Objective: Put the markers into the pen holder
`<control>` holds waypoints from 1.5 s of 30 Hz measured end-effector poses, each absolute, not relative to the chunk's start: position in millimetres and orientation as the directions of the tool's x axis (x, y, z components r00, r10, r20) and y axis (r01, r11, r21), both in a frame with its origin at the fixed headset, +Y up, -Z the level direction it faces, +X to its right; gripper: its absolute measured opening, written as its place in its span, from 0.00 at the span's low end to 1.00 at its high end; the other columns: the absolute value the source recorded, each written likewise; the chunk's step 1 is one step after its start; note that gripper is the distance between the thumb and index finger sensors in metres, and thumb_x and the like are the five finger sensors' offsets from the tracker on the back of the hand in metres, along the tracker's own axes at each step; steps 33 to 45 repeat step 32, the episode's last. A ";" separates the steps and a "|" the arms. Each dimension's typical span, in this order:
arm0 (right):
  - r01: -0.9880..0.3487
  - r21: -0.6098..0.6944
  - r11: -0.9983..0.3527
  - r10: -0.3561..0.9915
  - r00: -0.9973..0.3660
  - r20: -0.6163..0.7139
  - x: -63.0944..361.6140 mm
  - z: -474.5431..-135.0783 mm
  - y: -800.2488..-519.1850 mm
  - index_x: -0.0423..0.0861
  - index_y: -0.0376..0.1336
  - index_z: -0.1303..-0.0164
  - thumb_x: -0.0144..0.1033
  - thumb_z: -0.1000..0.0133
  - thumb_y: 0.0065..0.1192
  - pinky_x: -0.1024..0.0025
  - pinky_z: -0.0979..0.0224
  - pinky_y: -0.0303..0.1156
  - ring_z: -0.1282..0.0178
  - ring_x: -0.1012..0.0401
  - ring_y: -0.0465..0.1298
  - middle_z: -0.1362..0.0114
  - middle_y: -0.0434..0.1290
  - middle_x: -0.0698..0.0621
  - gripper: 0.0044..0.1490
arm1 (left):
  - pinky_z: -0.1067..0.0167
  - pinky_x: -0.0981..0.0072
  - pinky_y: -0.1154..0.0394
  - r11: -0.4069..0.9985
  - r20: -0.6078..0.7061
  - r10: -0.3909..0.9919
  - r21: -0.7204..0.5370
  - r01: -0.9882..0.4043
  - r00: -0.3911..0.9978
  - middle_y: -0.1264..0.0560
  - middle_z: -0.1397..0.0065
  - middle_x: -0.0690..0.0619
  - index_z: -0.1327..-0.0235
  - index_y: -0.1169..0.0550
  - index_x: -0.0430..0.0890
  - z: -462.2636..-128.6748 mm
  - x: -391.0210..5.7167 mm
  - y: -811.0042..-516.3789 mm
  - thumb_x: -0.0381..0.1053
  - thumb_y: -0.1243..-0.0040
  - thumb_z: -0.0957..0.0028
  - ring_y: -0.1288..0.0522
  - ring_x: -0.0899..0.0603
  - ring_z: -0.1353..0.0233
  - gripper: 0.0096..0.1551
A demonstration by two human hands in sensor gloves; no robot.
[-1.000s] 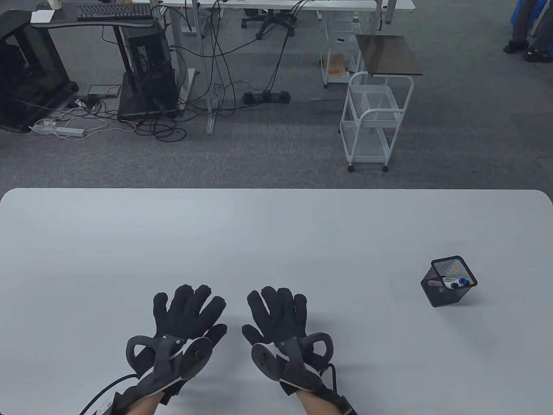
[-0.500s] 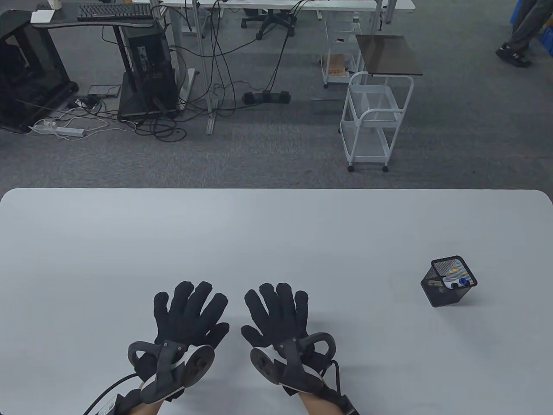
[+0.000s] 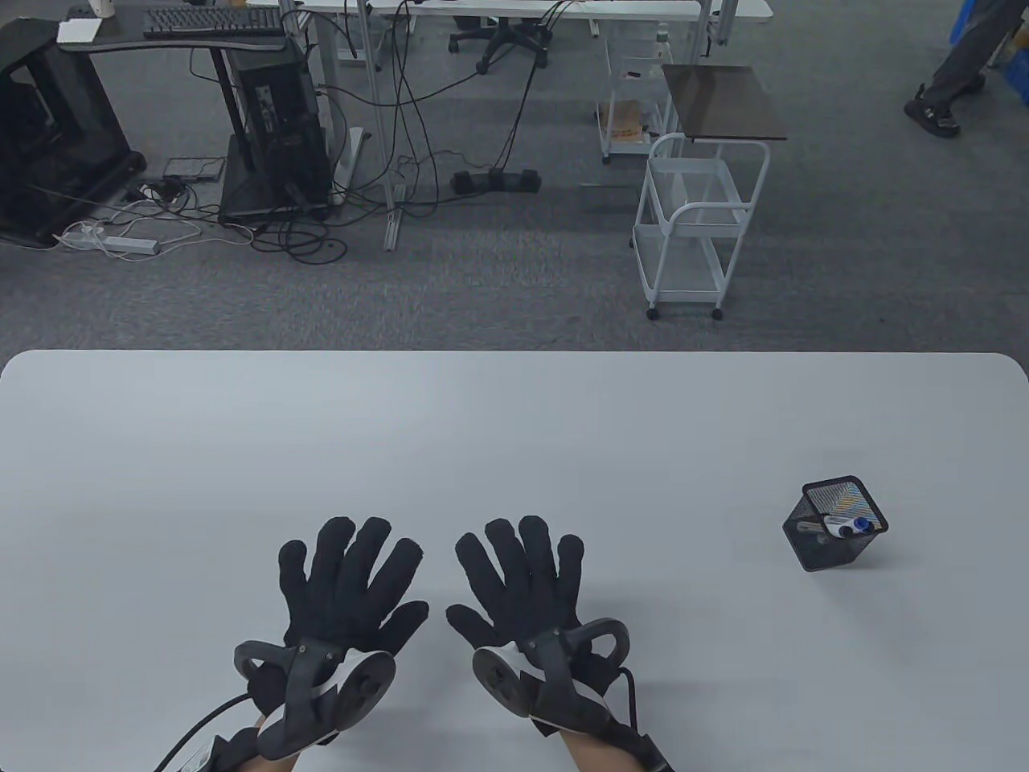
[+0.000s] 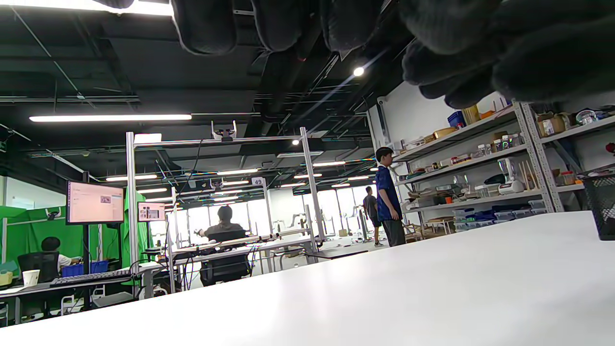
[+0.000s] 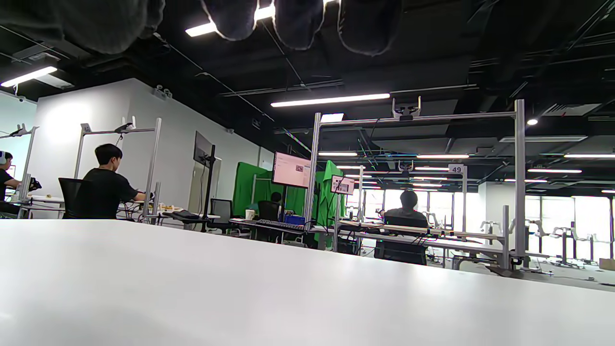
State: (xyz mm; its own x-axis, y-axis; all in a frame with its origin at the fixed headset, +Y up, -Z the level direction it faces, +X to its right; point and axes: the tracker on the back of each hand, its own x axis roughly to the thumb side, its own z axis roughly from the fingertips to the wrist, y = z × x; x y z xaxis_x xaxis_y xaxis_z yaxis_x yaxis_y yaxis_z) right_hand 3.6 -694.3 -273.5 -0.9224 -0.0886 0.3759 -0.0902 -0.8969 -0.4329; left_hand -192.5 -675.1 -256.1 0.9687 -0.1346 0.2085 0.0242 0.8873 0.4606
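A black mesh pen holder (image 3: 836, 524) stands at the right of the white table (image 3: 514, 434), with markers (image 3: 844, 527) inside it, one with a blue cap. Its edge also shows at the right of the left wrist view (image 4: 601, 206). My left hand (image 3: 347, 581) and right hand (image 3: 521, 575) lie side by side near the front middle of the table, palms down, fingers spread, holding nothing. Both are far to the left of the holder. In the wrist views only the gloved fingertips (image 4: 206, 29) (image 5: 298, 21) hang in at the top.
Beyond the table's far edge is grey carpet with a white wire cart (image 3: 691, 233), a small dark table (image 3: 723, 100) and a desk with a computer tower (image 3: 277, 121) and cables. A person's legs (image 3: 949, 72) show at the top right.
Both hands have slid slightly forward on the table and spread their fingers wider. The person at the top right has walked a little to the left.
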 end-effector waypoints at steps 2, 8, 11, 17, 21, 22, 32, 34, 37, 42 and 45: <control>-0.099 -0.427 -0.899 -0.079 -0.922 0.380 4.0 -273.9 -694.4 0.55 0.42 0.08 0.68 0.36 0.44 0.28 0.18 0.41 0.08 0.34 0.52 0.05 0.45 0.42 0.49 | 0.19 0.21 0.52 0.888 0.209 -0.136 0.460 0.025 0.968 0.49 0.05 0.55 0.14 0.43 0.68 -256.0 -192.7 -674.6 0.74 0.52 0.42 0.47 0.31 0.07 0.41; -0.144 -0.402 -0.904 -0.030 -0.917 0.397 4.5 -274.9 -695.6 0.55 0.42 0.08 0.68 0.36 0.44 0.29 0.18 0.41 0.08 0.34 0.52 0.05 0.44 0.42 0.49 | 0.19 0.21 0.52 0.887 0.209 -0.127 0.461 0.017 0.970 0.49 0.05 0.55 0.14 0.43 0.68 -255.9 -193.9 -674.0 0.74 0.53 0.42 0.46 0.31 0.07 0.41; -0.128 -0.405 -0.905 -0.046 -0.918 0.394 3.8 -275.1 -697.1 0.55 0.42 0.08 0.68 0.36 0.44 0.29 0.18 0.41 0.08 0.34 0.52 0.05 0.44 0.42 0.49 | 0.19 0.21 0.52 0.889 0.210 -0.127 0.458 0.017 0.970 0.49 0.05 0.55 0.14 0.43 0.68 -255.9 -194.0 -673.5 0.74 0.53 0.42 0.46 0.31 0.07 0.41; -0.127 -0.404 -0.906 -0.046 -0.919 0.392 3.8 -275.1 -696.5 0.55 0.42 0.08 0.68 0.36 0.44 0.29 0.18 0.41 0.08 0.34 0.52 0.05 0.44 0.42 0.49 | 0.19 0.21 0.52 0.893 0.208 -0.129 0.450 0.022 0.970 0.49 0.05 0.55 0.14 0.43 0.68 -256.4 -194.2 -672.2 0.74 0.53 0.42 0.46 0.31 0.07 0.41; -0.128 -0.402 -0.907 -0.044 -0.919 0.392 4.0 -274.8 -695.6 0.55 0.42 0.08 0.68 0.36 0.44 0.29 0.18 0.41 0.08 0.34 0.52 0.05 0.44 0.42 0.49 | 0.19 0.21 0.52 0.894 0.209 -0.132 0.448 0.025 0.969 0.49 0.05 0.55 0.14 0.43 0.68 -256.1 -193.6 -671.9 0.74 0.52 0.42 0.46 0.31 0.07 0.41; -0.126 -0.402 -0.907 -0.046 -0.919 0.391 4.0 -274.7 -695.3 0.55 0.42 0.08 0.68 0.36 0.44 0.29 0.18 0.41 0.08 0.34 0.52 0.05 0.44 0.42 0.49 | 0.19 0.21 0.52 0.894 0.209 -0.134 0.448 0.027 0.969 0.49 0.05 0.55 0.14 0.43 0.68 -256.1 -193.5 -671.7 0.74 0.52 0.42 0.46 0.31 0.07 0.41; -0.115 -0.406 -0.907 -0.056 -0.921 0.385 4.1 -274.4 -693.7 0.55 0.42 0.08 0.67 0.36 0.44 0.29 0.18 0.41 0.08 0.34 0.52 0.05 0.44 0.41 0.49 | 0.19 0.21 0.52 0.897 0.211 -0.133 0.441 0.027 0.968 0.49 0.05 0.55 0.14 0.43 0.68 -256.5 -192.8 -671.0 0.74 0.52 0.42 0.46 0.31 0.07 0.41; -0.115 -0.406 -0.907 -0.056 -0.921 0.385 4.1 -274.4 -693.7 0.55 0.42 0.08 0.67 0.36 0.44 0.29 0.18 0.41 0.08 0.34 0.52 0.05 0.44 0.41 0.49 | 0.19 0.21 0.52 0.897 0.211 -0.133 0.441 0.027 0.968 0.49 0.05 0.55 0.14 0.43 0.68 -256.5 -192.8 -671.0 0.74 0.52 0.42 0.46 0.31 0.07 0.41; -0.115 -0.406 -0.907 -0.056 -0.921 0.385 4.1 -274.4 -693.7 0.55 0.42 0.08 0.67 0.36 0.44 0.29 0.18 0.41 0.08 0.34 0.52 0.05 0.44 0.41 0.49 | 0.19 0.21 0.52 0.897 0.211 -0.133 0.441 0.027 0.968 0.49 0.05 0.55 0.14 0.43 0.68 -256.5 -192.8 -671.0 0.74 0.52 0.42 0.46 0.31 0.07 0.41; -0.115 -0.406 -0.907 -0.056 -0.921 0.385 4.1 -274.4 -693.7 0.55 0.42 0.08 0.67 0.36 0.44 0.29 0.18 0.41 0.08 0.34 0.52 0.05 0.44 0.41 0.49 | 0.19 0.21 0.52 0.897 0.211 -0.133 0.441 0.027 0.968 0.49 0.05 0.55 0.14 0.43 0.68 -256.5 -192.8 -671.0 0.74 0.52 0.42 0.46 0.31 0.07 0.41; -0.115 -0.406 -0.907 -0.056 -0.921 0.385 4.1 -274.4 -693.7 0.55 0.42 0.08 0.67 0.36 0.44 0.29 0.18 0.41 0.08 0.34 0.52 0.05 0.44 0.41 0.49 | 0.19 0.21 0.52 0.897 0.211 -0.133 0.441 0.027 0.968 0.49 0.05 0.55 0.14 0.43 0.68 -256.5 -192.8 -671.0 0.74 0.52 0.42 0.46 0.31 0.07 0.41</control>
